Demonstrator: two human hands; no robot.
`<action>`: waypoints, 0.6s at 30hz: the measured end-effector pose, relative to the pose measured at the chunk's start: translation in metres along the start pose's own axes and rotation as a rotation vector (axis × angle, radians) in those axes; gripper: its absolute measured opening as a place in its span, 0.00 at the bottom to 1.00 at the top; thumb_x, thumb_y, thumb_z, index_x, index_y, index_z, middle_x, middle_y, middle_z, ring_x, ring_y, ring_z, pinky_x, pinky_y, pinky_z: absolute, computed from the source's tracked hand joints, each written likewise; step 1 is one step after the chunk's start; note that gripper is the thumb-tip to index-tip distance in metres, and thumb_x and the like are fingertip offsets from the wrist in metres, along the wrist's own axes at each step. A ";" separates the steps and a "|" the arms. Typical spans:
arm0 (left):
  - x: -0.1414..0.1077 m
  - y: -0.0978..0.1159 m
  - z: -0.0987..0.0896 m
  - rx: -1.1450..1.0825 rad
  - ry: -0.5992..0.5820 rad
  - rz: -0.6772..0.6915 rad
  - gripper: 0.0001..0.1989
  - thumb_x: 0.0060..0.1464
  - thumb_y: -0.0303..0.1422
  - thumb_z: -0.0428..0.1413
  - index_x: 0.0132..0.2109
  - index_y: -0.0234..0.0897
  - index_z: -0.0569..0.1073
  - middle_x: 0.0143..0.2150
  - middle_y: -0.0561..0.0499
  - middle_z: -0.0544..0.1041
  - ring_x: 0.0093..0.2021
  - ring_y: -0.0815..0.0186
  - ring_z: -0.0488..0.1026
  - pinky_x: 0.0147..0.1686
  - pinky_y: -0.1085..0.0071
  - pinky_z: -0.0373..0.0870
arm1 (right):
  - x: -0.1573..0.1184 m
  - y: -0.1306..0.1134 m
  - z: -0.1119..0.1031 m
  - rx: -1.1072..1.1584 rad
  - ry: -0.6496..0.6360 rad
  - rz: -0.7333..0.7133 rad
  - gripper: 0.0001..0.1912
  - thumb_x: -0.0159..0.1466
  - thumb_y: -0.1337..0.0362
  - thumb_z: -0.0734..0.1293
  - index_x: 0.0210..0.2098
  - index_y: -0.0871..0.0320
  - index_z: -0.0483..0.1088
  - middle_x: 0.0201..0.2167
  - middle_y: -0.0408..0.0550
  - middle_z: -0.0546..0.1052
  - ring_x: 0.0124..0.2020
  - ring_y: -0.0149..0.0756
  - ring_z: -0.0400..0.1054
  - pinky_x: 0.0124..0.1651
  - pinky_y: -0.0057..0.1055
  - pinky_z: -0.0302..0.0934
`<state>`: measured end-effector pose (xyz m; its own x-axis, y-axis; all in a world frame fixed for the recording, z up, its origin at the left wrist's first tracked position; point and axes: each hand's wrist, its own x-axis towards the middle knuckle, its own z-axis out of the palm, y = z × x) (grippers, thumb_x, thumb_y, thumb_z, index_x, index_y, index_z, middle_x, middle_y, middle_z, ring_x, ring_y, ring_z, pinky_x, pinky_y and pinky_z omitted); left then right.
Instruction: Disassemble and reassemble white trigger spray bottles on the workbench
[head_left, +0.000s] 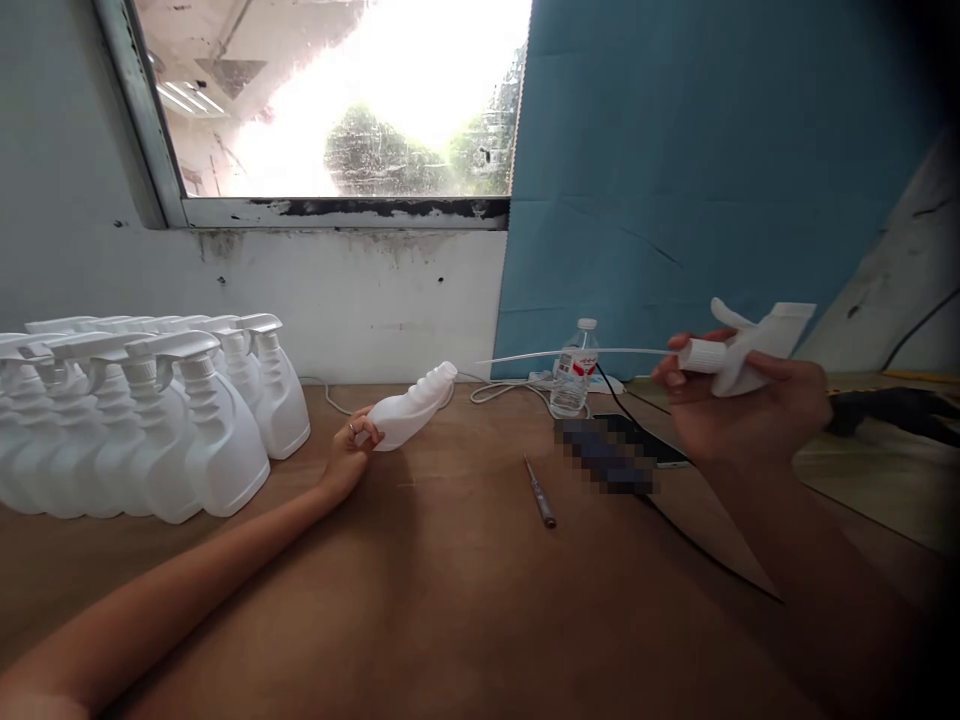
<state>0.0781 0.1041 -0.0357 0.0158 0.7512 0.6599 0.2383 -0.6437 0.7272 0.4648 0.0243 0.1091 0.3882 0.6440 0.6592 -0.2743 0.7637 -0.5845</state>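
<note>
My left hand (352, 446) is closed round the base of a white plastic spray bottle (409, 408) with no top on it. The bottle tilts, its open ribbed neck pointing up and to the right. In my right hand (750, 405) is a white trigger sprayer head (750, 350), gripped by its body with the collar facing left. From the collar a long thin dip tube (585, 352) reaches left, its free end close to the bottle's mouth. Whether tube and mouth touch, I cannot tell.
Rows of white spray bottles (225, 440) with trigger heads stand at the left. A screwdriver (540, 495) lies on the brown table (450, 600). Behind it are a water bottle (571, 375), a dark flat device (660, 445), a pixelated patch and loose cables (502, 388).
</note>
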 end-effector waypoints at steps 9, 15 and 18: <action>-0.002 0.005 0.003 0.011 -0.040 -0.020 0.11 0.53 0.33 0.54 0.25 0.36 0.64 0.54 0.46 0.70 0.52 0.60 0.69 0.53 0.65 0.62 | -0.006 0.001 -0.001 0.085 -0.027 0.106 0.09 0.48 0.61 0.62 0.28 0.58 0.68 0.30 0.51 0.69 0.21 0.30 0.56 0.27 0.35 0.49; -0.004 0.007 0.003 0.015 -0.075 0.023 0.11 0.54 0.32 0.53 0.25 0.36 0.65 0.55 0.45 0.70 0.54 0.59 0.68 0.54 0.63 0.62 | -0.008 0.003 -0.001 0.005 -0.110 0.136 0.09 0.49 0.61 0.63 0.28 0.59 0.69 0.30 0.53 0.69 0.25 0.35 0.61 0.27 0.34 0.51; -0.009 0.016 0.006 0.043 -0.117 0.054 0.11 0.56 0.31 0.52 0.25 0.36 0.65 0.55 0.45 0.70 0.54 0.59 0.68 0.54 0.64 0.63 | -0.013 0.011 0.001 -0.063 -0.228 0.234 0.11 0.50 0.58 0.64 0.30 0.59 0.70 0.32 0.54 0.71 0.26 0.36 0.62 0.28 0.35 0.53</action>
<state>0.0872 0.0881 -0.0311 0.1425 0.7292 0.6693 0.2752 -0.6787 0.6809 0.4562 0.0242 0.0946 0.1126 0.8005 0.5886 -0.2752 0.5943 -0.7557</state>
